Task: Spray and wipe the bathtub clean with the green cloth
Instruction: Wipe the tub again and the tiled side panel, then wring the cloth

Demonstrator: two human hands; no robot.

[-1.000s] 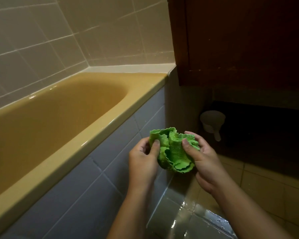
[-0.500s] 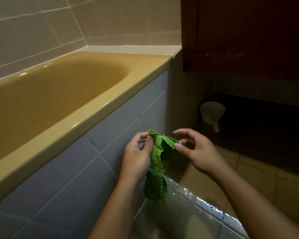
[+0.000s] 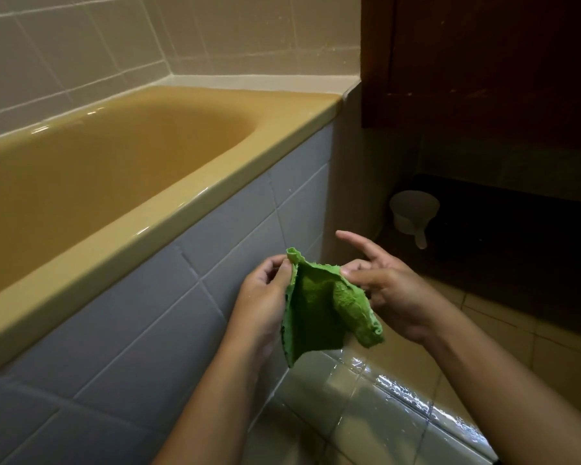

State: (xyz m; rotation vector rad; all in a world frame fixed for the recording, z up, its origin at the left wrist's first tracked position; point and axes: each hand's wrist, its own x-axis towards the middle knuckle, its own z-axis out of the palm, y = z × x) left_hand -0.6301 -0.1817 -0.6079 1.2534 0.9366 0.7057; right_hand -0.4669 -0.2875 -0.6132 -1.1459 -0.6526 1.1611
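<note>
One green terry cloth (image 3: 319, 310) hangs partly unfolded between two hands, outside the tub, in front of its grey tiled side panel (image 3: 148, 313) and above one wet, pale tiled ledge (image 3: 366, 397). The left hand (image 3: 265, 293) pinches the cloth's upper left corner with fingers (image 3: 275, 263) and thumb. The right hand (image 3: 389, 290) pinches the upper right edge with thumb and curled fingers, while its index finger points straight, clear of the cloth. One glossy mustard-yellow bathtub (image 3: 182, 209) lies left of the cloth, not touching it. One white plastic scoop (image 3: 413, 209) sits low at right, under one dark brown wooden cabinet (image 3: 483, 55).
</note>
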